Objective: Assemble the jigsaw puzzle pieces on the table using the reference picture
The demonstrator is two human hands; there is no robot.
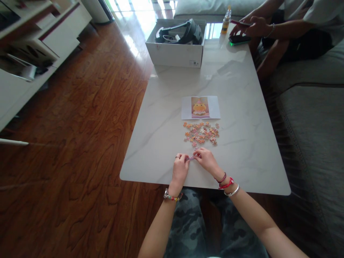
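My left hand and my right hand meet near the front edge of the white marble table. Both pinch small pink jigsaw pieces held between their fingertips, low over the tabletop. Just beyond the hands lies a loose heap of orange and pink puzzle pieces. Behind the heap sits a white reference sheet printed with a yellow chick picture.
A white cardboard box holding a dark headset stands at the table's far end. Another person sits on the grey sofa at the far right, a hand on a phone, beside a small bottle. Wooden floor lies to the left.
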